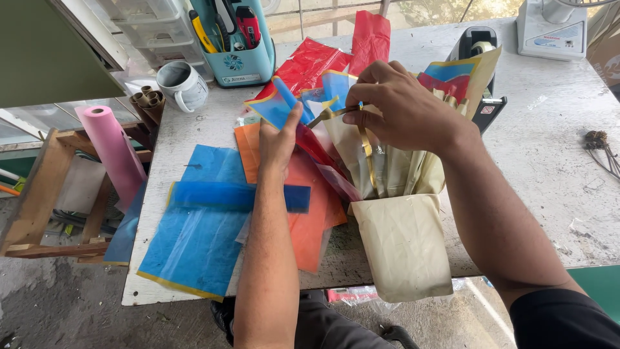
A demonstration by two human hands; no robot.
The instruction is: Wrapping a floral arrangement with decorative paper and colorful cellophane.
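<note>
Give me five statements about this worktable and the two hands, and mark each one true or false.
1. The right hand pinches a gold ribbon above the cream wrapping paper. True.
2. The left hand rests flat on the bare table. False: it holds up blue wrapping sheets.
3. A pink paper roll leans on the wooden rack beside the table's left edge. True.
4. The white mug stands upright. False: it lies on its side.
5. The teal tool caddy stands at the table's near edge. False: it stands at the far edge, beside the mug.
</note>
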